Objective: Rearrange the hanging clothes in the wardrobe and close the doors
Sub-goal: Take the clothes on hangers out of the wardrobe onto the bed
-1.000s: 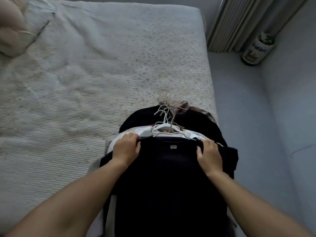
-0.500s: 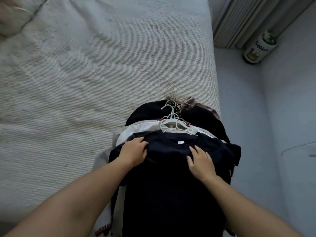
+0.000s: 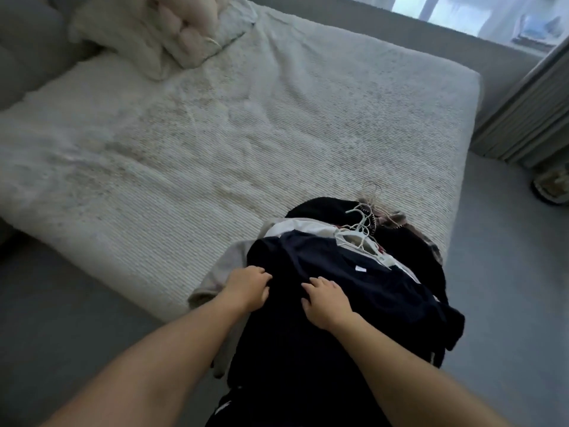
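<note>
The stack of hangered clothes [image 3: 354, 272] is lying at the bed [image 3: 215, 149] corner, topped by a navy T-shirt [image 3: 338, 303] that is being gripped at its edge by the left hand [image 3: 248, 286] and pressed flat by the open-fingered right hand [image 3: 326, 298]. The stack should be gathered with the hangers [image 3: 360, 232] kept aligned. Compared with a second ago, both hands are being worked lower on the shirt, away from its shoulders.
</note>
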